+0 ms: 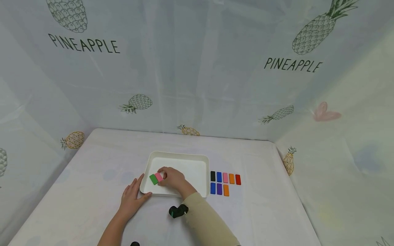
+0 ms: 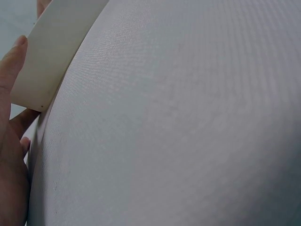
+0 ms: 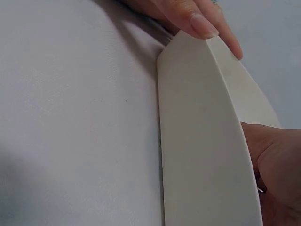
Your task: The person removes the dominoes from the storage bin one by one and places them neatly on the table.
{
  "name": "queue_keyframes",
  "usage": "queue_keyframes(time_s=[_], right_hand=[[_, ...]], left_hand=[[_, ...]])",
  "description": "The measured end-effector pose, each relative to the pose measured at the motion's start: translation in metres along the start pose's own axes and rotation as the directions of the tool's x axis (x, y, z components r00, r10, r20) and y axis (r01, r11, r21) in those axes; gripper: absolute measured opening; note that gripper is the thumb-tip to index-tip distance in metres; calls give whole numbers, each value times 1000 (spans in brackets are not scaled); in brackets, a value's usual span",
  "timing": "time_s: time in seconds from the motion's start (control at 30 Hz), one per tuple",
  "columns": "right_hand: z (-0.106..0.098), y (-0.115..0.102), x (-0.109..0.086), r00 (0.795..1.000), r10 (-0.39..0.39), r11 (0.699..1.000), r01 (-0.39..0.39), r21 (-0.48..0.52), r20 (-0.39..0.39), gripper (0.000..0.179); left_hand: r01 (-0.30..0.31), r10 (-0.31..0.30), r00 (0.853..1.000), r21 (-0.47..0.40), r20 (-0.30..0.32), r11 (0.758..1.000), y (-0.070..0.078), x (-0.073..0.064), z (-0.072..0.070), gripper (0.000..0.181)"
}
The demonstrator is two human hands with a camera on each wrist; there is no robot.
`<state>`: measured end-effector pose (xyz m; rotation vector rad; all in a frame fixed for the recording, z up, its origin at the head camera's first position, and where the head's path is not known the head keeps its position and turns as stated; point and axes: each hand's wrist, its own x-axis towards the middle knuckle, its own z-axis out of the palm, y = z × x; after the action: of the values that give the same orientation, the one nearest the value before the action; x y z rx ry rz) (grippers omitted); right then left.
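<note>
A shallow white tray (image 1: 194, 171) lies on the table, and its outer wall (image 3: 197, 132) fills the middle of the right wrist view. My right hand (image 1: 173, 179) reaches over the front rim and pinches a small flat pink block (image 1: 158, 176) between thumb and fingers. Right beside it, on the left, is a green block (image 1: 153, 179) of like shape inside the tray. My left hand (image 1: 130, 201) rests at the tray's front left corner, fingers extended along the left side and thumb at the front rim. In the right wrist view the tray wall partly hides my right hand (image 3: 282, 165).
Two rows of coloured blocks stand right of the tray: black (image 1: 213, 176), blue (image 1: 219, 177), pink (image 1: 225, 177), orange (image 1: 232, 178) and red (image 1: 238, 179) behind; blue, purple (image 1: 219, 189) and orange in front. Pineapple-print curtains (image 1: 197, 68) surround the white-covered table (image 1: 271, 212).
</note>
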<state>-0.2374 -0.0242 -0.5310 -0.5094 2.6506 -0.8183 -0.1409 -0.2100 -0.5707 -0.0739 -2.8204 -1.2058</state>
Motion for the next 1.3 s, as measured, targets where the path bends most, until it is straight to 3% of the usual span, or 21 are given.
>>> queue_keyframes(time_s=[0.17,0.37,0.63,1.03,1.3], right_hand=[[0,8,1,1000,-12,992,9,130,24,44],[0,13,-3,999,-44,975,39,217,15,43],[-6,16,-16,998,-62,932,52,359,17,41],[-11,26,-34,997,-49,884,12,468,67,42],[-14,32,-55,992,-124,888,111,446,-1,46]], left_hand=[[-7,7,1000,-1,-7,1000,0,0,0,84],[-14,14,1000,-2,-14,1000,1,-1,0,83],[-18,18,1000,-7,-18,1000,1,-1,-1,83],[14,-14,1000,-10,-1,1000,0,0,0,84],[14,-14,1000,-12,4,1000,1,-1,1,85]])
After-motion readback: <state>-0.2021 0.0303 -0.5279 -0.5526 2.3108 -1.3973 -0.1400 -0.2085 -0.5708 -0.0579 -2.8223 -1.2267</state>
